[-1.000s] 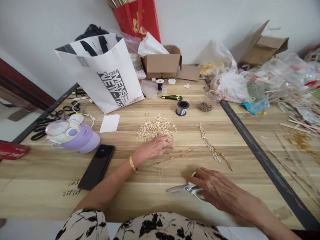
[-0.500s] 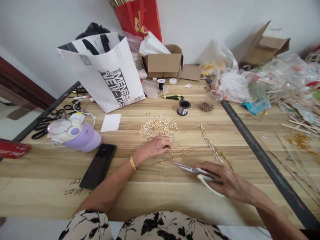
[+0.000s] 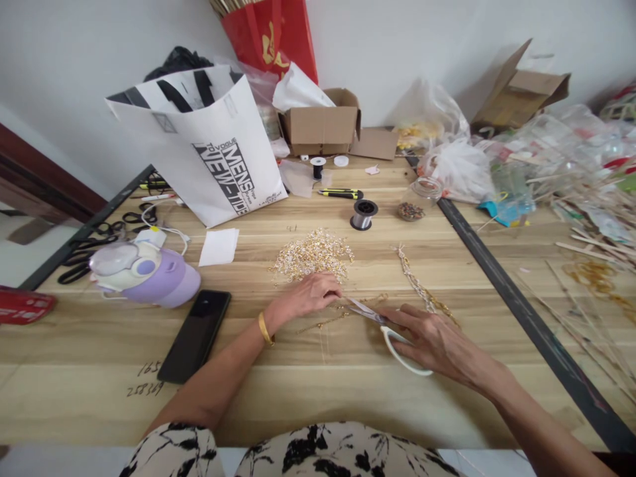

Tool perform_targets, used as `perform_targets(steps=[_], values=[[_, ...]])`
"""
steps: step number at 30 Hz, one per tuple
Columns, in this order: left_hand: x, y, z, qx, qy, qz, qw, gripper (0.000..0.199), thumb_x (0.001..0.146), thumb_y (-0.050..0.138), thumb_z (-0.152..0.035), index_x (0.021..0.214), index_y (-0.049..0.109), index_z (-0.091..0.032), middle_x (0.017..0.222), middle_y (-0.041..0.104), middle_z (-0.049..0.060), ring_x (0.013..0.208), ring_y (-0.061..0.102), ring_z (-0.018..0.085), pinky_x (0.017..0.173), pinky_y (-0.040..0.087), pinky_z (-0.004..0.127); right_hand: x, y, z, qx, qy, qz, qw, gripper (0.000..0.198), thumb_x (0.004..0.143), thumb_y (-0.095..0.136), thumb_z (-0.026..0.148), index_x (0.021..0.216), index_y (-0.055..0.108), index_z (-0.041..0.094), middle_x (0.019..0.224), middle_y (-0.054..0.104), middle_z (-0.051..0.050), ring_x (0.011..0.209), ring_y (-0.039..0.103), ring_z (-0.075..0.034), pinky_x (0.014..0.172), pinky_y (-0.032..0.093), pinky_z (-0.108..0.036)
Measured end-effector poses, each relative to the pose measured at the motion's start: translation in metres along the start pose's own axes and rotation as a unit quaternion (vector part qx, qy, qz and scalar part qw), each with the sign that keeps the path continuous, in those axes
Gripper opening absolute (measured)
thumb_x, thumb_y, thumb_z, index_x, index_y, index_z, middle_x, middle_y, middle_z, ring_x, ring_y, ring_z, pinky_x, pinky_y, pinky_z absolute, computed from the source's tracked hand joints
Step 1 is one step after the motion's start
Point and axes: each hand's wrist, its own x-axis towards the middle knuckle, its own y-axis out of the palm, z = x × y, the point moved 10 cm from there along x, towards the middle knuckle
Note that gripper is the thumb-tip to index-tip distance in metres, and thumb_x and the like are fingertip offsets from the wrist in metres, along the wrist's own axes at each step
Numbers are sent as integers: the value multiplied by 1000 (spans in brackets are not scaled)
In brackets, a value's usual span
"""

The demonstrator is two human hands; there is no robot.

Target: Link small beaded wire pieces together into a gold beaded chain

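Observation:
My right hand [image 3: 432, 338] grips white-handled scissors [image 3: 366, 310], its fingers in and around the handles. The blades point left, their tips close to the fingertips of my left hand [image 3: 311, 293]. That left hand is closed in a pinch beside a pile of small gold and clear beads [image 3: 313, 253]; what the pinch holds is too small to make out. Under the blades and left fingers lies a thin gold beaded chain [image 3: 322, 324], partly covered. Twisted gold and silver bead strands [image 3: 417, 285] rest beyond my right hand, their lower end near it.
A black phone [image 3: 195, 336] and a purple bottle [image 3: 161, 275] lie at left. Behind the beads are a wire spool [image 3: 364, 215], a utility knife [image 3: 340, 193] and a glass jar [image 3: 412, 209]. A white bag [image 3: 218, 152] and cardboard box [image 3: 320, 129] stand at the back.
My right hand has moved up and left with the scissors, bringing the blade tips to my left fingertips. The left hand keeps its pinch in nearly the same place.

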Motion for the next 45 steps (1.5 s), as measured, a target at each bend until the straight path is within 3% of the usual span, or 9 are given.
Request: perform_targets(steps=[13, 20, 32, 45], values=[[2, -2, -6, 8, 5, 6, 1000, 18, 92, 51, -21, 86, 66, -15, 82, 63, 3, 82, 56, 15, 76, 41, 26, 17, -1, 13, 11, -37, 8, 999, 51, 85, 56, 22, 134, 47, 31, 108, 67, -4, 77, 68, -17, 61, 48, -23], [2, -2, -7, -1, 1, 10, 1000, 17, 91, 51, -19, 83, 66, -16, 82, 62, 4, 82, 56, 16, 77, 42, 27, 26, 1, 18, 53, -38, 42, 997, 47, 86, 56, 23, 132, 50, 30, 98, 68, -5, 81, 67, -17, 66, 49, -24], [2, -2, -7, -11, 1, 12, 1000, 17, 91, 51, -20, 83, 66, -16, 82, 63, 3, 82, 57, 15, 76, 42, 26, 30, 6, 18, 79, -24, 65, 994, 40, 90, 52, 25, 130, 52, 27, 106, 66, -6, 89, 66, -19, 77, 51, -30], [3, -2, -9, -5, 6, 11, 1000, 17, 90, 52, -19, 83, 67, -16, 81, 64, 3, 80, 57, 15, 75, 42, 25, 30, 11, 18, 73, -33, 58, 995, 37, 90, 50, 21, 127, 53, 25, 97, 65, -5, 80, 66, -17, 67, 49, -27]])
